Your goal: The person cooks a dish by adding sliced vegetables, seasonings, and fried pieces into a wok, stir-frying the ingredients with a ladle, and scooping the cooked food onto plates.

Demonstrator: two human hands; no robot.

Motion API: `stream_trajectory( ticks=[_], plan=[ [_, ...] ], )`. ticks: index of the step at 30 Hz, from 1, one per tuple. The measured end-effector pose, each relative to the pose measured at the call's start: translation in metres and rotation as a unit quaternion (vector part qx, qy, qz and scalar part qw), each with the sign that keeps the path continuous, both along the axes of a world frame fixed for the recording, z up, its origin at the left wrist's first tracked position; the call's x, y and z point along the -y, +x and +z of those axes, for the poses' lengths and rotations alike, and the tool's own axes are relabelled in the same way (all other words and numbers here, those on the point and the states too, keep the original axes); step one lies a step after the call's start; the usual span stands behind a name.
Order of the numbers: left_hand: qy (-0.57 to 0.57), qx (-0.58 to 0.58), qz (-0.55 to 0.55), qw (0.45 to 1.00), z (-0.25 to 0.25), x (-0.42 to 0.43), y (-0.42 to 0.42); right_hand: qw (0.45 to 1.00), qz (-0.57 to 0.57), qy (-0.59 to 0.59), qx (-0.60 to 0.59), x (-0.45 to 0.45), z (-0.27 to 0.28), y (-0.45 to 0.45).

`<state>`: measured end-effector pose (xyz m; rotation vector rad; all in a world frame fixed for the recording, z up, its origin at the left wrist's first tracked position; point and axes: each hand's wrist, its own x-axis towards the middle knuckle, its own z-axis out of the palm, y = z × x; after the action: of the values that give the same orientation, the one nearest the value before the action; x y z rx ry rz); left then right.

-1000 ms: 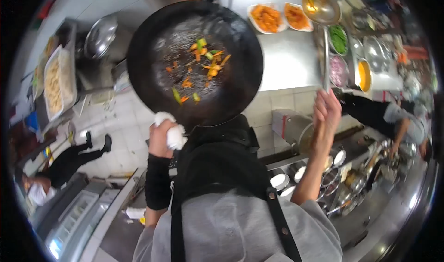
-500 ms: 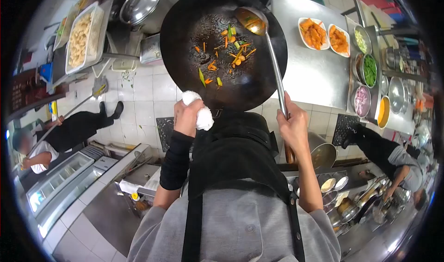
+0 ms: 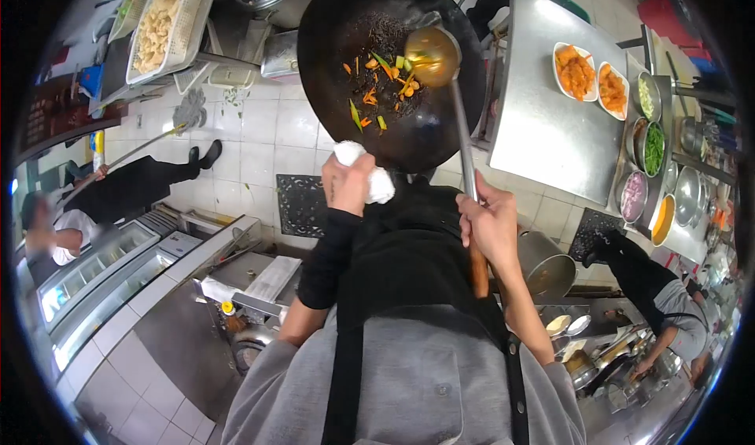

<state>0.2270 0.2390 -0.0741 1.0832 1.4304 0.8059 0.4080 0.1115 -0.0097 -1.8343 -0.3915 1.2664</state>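
My left hand (image 3: 348, 184) is closed round a white cloth (image 3: 381, 185) at the near edge of a black wok (image 3: 330, 75); the wok's grip there is hidden. In the wok lie orange and green vegetable pieces (image 3: 370, 97). The fingers of my right hand (image 3: 489, 218) are wrapped round the long handle of a metal ladle (image 3: 434, 57). Its bowl is inside the wok, right beside the vegetables, and the wooden end of the handle points back toward my apron (image 3: 425, 264).
Right of the wok stands a steel table (image 3: 543, 123) with two white dishes of orange food (image 3: 574, 72). Farther right are bowls of chopped greens (image 3: 653, 148) and onion (image 3: 633, 196). One person (image 3: 149, 187) holds a mop at left; another (image 3: 668, 299) works at right.
The ladle has come down from above the table at right into the wok, and my right hand has moved left with it. The view has shifted, and the wok now appears farther right.
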Motion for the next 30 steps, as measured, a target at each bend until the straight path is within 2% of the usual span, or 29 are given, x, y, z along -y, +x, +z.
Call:
stream_trajectory(
  ticks=[3,6,7,8,10,11,13,14,15,17,18,19,20,22,23,24,25,26,28,30],
  plan=[
    [-0.004,-0.044,0.018,0.999,-0.023,-0.009,-0.002,0.975,-0.030,0.017,-0.219,-0.011,0.026,-0.018],
    [-0.002,-0.096,0.021,0.995,-0.039,-0.021,-0.007,0.929,-0.049,0.053,-0.363,-0.015,0.039,-0.024],
    [0.023,-0.146,-0.005,0.989,-0.078,-0.027,-0.024,0.913,-0.064,0.046,-0.399,-0.016,0.042,-0.023],
    [0.014,-0.150,0.005,0.989,-0.078,-0.031,-0.025,0.893,-0.068,0.055,-0.442,-0.013,0.032,-0.020],
    [-0.042,-0.127,0.033,0.990,-0.072,-0.042,-0.029,0.860,-0.078,0.065,-0.499,-0.014,0.022,-0.012],
    [-0.091,-0.098,0.046,0.990,-0.066,-0.050,-0.033,0.826,-0.091,0.076,-0.550,-0.012,0.014,-0.008],
    [-0.198,-0.029,0.066,0.978,-0.051,-0.063,-0.043,0.801,-0.086,0.093,-0.585,-0.002,0.004,-0.002],
    [-0.075,-0.089,-0.086,0.990,-0.047,-0.061,-0.052,0.791,-0.086,0.101,-0.597,0.003,0.004,0.003],
    [0.073,-0.141,-0.200,0.967,-0.043,-0.059,-0.060,0.816,-0.083,0.099,-0.563,0.008,0.016,0.009],
    [0.162,-0.179,-0.305,0.921,-0.026,-0.057,-0.061,0.834,-0.118,0.104,-0.528,0.024,0.033,0.023],
    [0.151,-0.171,-0.323,0.919,-0.027,-0.056,-0.062,0.847,-0.143,0.105,-0.501,0.035,0.043,0.032],
    [0.281,-0.229,-0.377,0.853,-0.032,-0.060,-0.067,0.870,-0.161,0.133,-0.447,0.047,0.052,0.040],
    [0.212,-0.182,-0.350,0.894,-0.032,-0.056,-0.060,0.903,-0.186,0.148,-0.357,0.055,0.066,0.046],
    [0.254,-0.184,-0.367,0.876,-0.021,-0.057,-0.050,0.939,-0.241,0.160,-0.183,0.072,0.079,0.061],
    [0.225,-0.152,-0.345,0.899,-0.027,-0.056,-0.048,0.960,-0.236,0.137,-0.069,0.079,0.080,0.073],
    [0.099,-0.071,-0.283,0.951,-0.026,-0.058,-0.042,0.968,-0.223,0.112,0.040,0.084,0.076,0.084],
    [-0.017,0.014,-0.188,0.982,-0.025,-0.059,-0.037,0.964,-0.205,0.087,0.144,0.083,0.069,0.097],
    [-0.231,0.146,-0.044,0.961,-0.015,-0.063,-0.028,0.946,-0.196,0.054,0.252,0.083,0.057,0.114],
    [-0.224,0.138,-0.044,0.964,-0.007,-0.067,-0.022,0.876,-0.171,-0.014,0.451,0.084,0.031,0.150],
    [-0.214,0.139,-0.049,0.966,0.008,-0.069,-0.014,0.841,-0.148,-0.021,0.520,0.091,0.022,0.177]
  ],
)
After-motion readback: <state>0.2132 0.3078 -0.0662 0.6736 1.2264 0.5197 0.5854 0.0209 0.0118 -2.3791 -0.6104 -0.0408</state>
